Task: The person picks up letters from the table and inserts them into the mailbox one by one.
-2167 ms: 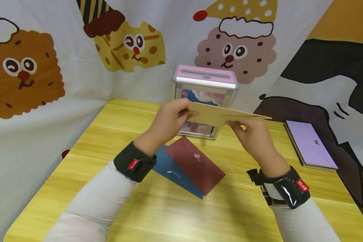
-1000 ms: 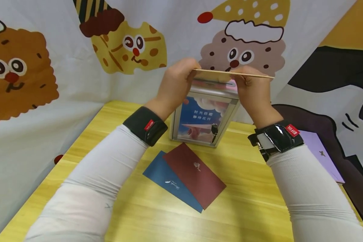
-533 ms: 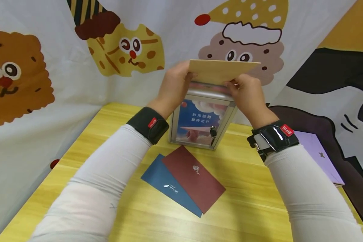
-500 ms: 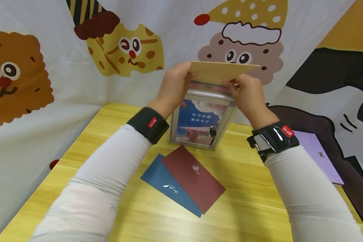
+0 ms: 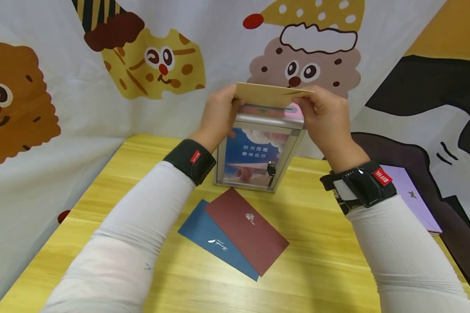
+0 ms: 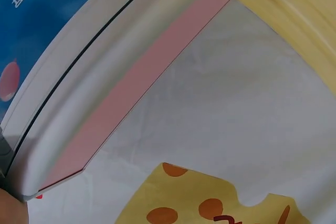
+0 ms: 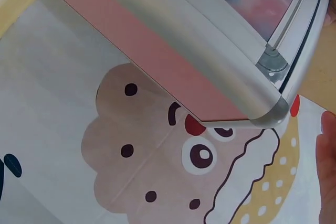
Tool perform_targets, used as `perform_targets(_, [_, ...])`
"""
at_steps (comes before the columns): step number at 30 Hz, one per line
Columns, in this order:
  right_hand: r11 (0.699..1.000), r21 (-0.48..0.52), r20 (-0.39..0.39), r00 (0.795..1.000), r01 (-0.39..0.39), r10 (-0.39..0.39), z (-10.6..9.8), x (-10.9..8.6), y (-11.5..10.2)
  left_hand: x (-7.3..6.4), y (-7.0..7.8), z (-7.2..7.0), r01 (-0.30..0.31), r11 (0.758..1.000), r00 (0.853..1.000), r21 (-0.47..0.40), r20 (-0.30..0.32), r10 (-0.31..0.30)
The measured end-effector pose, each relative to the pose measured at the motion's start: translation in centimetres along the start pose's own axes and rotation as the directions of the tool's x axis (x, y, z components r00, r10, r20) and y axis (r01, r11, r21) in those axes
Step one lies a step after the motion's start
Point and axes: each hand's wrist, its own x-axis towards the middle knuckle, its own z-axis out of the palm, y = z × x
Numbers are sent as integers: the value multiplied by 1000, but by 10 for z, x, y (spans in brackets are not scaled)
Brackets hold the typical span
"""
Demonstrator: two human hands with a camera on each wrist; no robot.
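Both hands hold a tan envelope (image 5: 264, 95) over the slotted pink top of a letter box (image 5: 254, 117) in the head view. My left hand (image 5: 218, 113) pinches the envelope's left end. My right hand (image 5: 329, 121) pinches its right end, where a dark crease shows. The envelope's lower edge overlaps the slot in this view. In the right wrist view a tan strip of the envelope (image 7: 314, 80) shows beyond the box corner, and fingers (image 7: 328, 156) stand at the right edge. The left wrist view shows mostly the box's rim (image 6: 131, 82), with a bit of my hand (image 6: 11, 211) at the lower left.
A dark red envelope (image 5: 250, 234) lies partly over a blue envelope (image 5: 209, 234) on the wooden table (image 5: 305, 269). A lilac envelope (image 5: 411, 191) tops a stack at the right. The box has a picture front and keys (image 5: 272, 169). A printed cloth (image 5: 219, 52) hangs behind.
Both hands have raised the tan envelope from in front of the box to over its top. Since half a second ago its right end has come lower, and the right hand grips nearer the corner.
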Motion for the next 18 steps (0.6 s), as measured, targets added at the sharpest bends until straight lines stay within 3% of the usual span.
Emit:
perform_targets(4, [1000,-10,11,1000,-26,27,4,1,2,0,3,-2,14,1000,1000,-16,-22,-14])
perform_targets(9, [996,4,49,995,-86,86,12,1,8,-3,12,-5,1,1000,995,-5,-102,-2])
perform_targets(14, [992,8,91,988,-129,128,18,2,13,-3,24,-12,-104,995,979,6,-175,104])
perform_targets(18, [984,-2,129,975,-181,179,21,2,15,-1,28,-17,-159,985,975,61,-149,167])
